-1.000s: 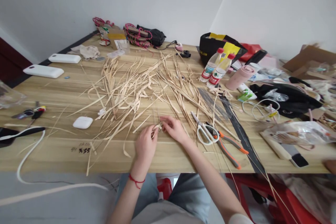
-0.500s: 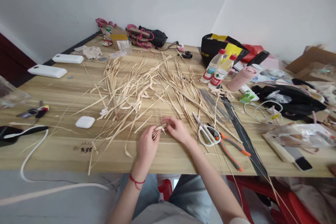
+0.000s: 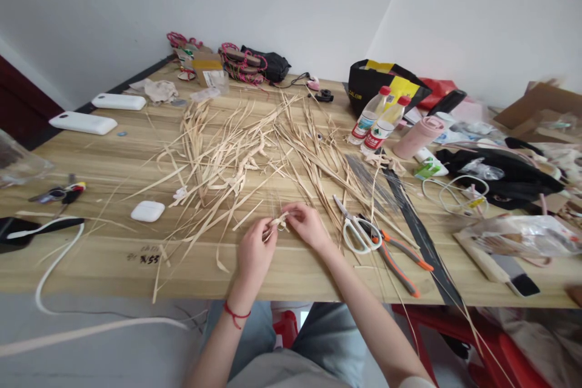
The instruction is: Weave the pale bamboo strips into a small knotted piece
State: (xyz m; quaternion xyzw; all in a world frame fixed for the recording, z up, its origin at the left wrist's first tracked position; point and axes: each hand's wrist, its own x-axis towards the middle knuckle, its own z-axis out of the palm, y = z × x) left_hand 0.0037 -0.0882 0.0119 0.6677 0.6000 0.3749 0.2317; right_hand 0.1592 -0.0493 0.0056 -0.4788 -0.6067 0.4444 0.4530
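Nearest, past the desk's (image 3: 195, 276) front edge, the left hand (image 3: 255, 250) pinches the left end of a small pale piece (image 3: 280, 220) between thumb and forefinger, its other fingers curled under. The piece lies just off those fingertips, to their right, in the gap between the hands and at the near fringe of the strewn strips (image 3: 313, 163). Its long axis runs mostly crosswise, the right end pointing slightly away from the body, towards the right hand (image 3: 305, 225). That hand's bent fingertips meet the right end; whether they pinch or merely touch it is too small to tell. Both hands are thus at the piece, one per end. Scissors (image 3: 348, 216) and pliers (image 3: 401, 273) lie right of the right hand; beyond the piece, a knobbly pale form (image 3: 248, 162) rests among the strips, slanting away to the right.
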